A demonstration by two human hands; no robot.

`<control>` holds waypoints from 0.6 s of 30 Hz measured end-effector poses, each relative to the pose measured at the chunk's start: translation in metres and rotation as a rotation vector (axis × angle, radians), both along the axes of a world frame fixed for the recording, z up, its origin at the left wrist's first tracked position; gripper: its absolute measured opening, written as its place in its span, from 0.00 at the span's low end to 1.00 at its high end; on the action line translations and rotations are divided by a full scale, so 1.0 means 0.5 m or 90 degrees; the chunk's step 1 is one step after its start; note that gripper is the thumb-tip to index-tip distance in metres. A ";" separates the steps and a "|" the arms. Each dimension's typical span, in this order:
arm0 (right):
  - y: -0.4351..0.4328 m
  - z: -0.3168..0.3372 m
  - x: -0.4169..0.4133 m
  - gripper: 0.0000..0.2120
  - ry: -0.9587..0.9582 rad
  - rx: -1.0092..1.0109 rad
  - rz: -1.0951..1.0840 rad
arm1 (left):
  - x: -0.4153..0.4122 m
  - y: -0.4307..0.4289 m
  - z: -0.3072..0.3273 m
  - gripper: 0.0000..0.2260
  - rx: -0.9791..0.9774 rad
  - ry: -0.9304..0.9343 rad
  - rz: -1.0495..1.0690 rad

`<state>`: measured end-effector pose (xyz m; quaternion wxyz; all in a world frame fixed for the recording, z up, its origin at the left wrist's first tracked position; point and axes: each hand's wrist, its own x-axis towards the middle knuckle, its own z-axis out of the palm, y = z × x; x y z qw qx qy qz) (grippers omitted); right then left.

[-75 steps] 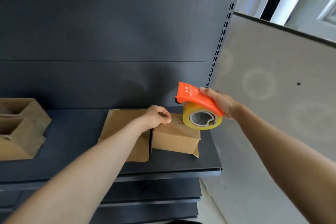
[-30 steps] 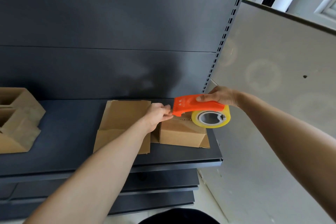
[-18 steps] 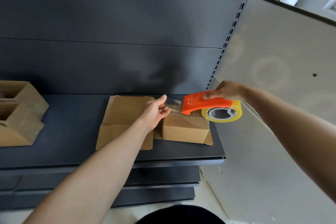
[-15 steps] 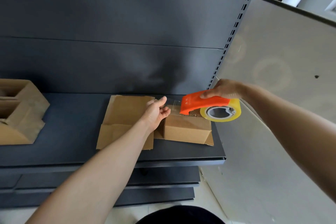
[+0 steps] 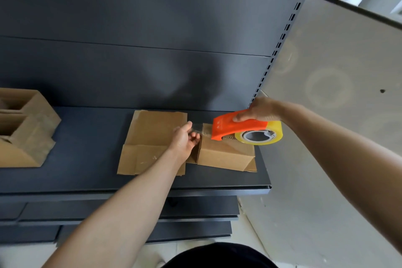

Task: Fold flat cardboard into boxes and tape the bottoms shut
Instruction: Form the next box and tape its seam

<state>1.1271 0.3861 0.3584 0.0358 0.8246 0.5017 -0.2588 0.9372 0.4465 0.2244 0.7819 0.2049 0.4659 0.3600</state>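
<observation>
Dark grey metal shelving fills the scene, with a flat shelf point(image 5: 87, 159) seen from above and a plain dark back panel point(image 5: 152, 28) rising behind it. On the shelf a small folded brown box point(image 5: 226, 154) is seen lying near the right end, one loose flap showing at its right corner. Just left of the box, touching or nearly touching it, a sheet of flat cardboard point(image 5: 152, 137) is laid out with its creases visible. Over the top of the box an orange tape dispenser point(image 5: 235, 125) is held by the right hand point(image 5: 258, 109), whose fingers are wrapped over the cover while the thumb is pressed on its side. A yellowish tape roll point(image 5: 261, 135) is carried in the dispenser, above the right edge of the box. From the dispenser's front a strip of clear tape point(image 5: 196, 129) is stretched leftward across the top left corner of the box, and its free end is pinched between the thumb and curled fingers of the left hand point(image 5: 185, 139). Far to the left of the box, two open boxes point(image 5: 24, 130) are stacked at the shelf's end. To the right of the box a pale grey wall panel point(image 5: 337, 115) is seen.
</observation>
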 end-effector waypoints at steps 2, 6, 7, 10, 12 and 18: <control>0.003 0.001 -0.006 0.35 -0.026 -0.010 0.001 | -0.006 -0.004 -0.011 0.06 -0.016 0.006 -0.001; 0.010 -0.007 -0.009 0.30 -0.042 -0.014 0.010 | -0.015 -0.006 -0.030 0.08 -0.005 0.062 -0.029; 0.011 -0.008 -0.010 0.31 -0.041 -0.013 0.012 | -0.016 -0.005 -0.031 0.09 0.000 0.076 -0.032; 0.011 -0.011 -0.010 0.33 -0.037 -0.004 0.007 | -0.014 0.002 -0.035 0.07 0.008 0.104 -0.055; 0.011 -0.015 -0.007 0.34 -0.033 0.002 0.007 | -0.014 0.004 -0.038 0.11 0.016 0.131 -0.082; 0.014 -0.020 -0.004 0.33 -0.030 0.006 0.005 | 0.004 0.002 -0.049 0.09 0.030 0.255 -0.169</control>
